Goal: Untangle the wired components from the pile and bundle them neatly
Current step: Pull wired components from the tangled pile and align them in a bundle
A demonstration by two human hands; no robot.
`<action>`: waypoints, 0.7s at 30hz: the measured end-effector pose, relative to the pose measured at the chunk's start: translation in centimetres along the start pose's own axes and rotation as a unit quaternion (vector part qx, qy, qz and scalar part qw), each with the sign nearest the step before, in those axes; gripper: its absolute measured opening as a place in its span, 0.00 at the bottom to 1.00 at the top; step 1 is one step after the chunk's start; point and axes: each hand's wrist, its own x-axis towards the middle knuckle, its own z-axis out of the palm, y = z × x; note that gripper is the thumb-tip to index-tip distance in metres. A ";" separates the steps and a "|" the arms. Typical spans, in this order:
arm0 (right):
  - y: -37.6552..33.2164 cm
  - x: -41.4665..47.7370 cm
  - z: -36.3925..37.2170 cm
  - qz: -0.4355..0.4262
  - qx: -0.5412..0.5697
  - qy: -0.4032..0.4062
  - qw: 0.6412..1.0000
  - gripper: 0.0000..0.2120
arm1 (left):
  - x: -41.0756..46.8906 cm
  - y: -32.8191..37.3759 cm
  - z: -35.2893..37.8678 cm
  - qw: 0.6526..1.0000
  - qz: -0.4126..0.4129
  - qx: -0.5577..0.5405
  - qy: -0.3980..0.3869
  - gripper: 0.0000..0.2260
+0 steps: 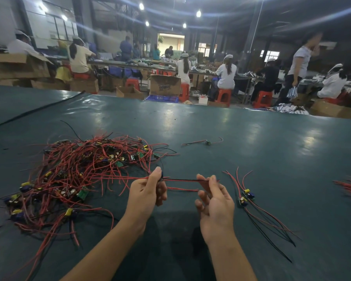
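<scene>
Wire pair (182, 180) spans between left hand (148, 191) and right hand (215, 201), each grip pinching it.

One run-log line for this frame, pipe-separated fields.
left hand: pinches one end of red-and-black wire pair | right hand: pinches other end, pair taut | tangled pile: left of hands | separated components: right of hands

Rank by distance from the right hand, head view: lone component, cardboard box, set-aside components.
1. Set-aside components: just right of the right hand.
2. Lone component: ahead, farther up the table.
3. Cardboard box: beyond the table's far edge.
</scene>
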 end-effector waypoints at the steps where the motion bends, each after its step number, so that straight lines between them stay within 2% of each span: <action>1: -0.1 0.1 -0.2 0.002 0.011 0.007 1.000 0.08 | 0.0 -0.1 0.0 1.000 0.012 0.011 -0.009 0.26; 5: -0.1 0.1 -0.4 -0.004 0.017 0.005 1.000 0.06 | 0.1 -0.1 -0.4 0.999 0.029 0.017 -0.008 0.25; 9: 0.1 -0.2 -0.2 -0.005 0.019 -0.004 1.000 0.05 | 0.3 -0.1 -0.6 1.000 0.002 -0.016 0.019 0.25; 16: 0.3 -0.4 -0.1 -0.011 0.036 -0.012 0.999 0.08 | 0.3 -0.1 -0.3 0.997 -0.037 -0.062 0.017 0.25; 21: 0.4 -0.3 -0.2 -0.014 0.030 -0.004 0.999 0.09 | 0.2 -0.3 -0.5 1.000 0.009 -0.027 -0.012 0.24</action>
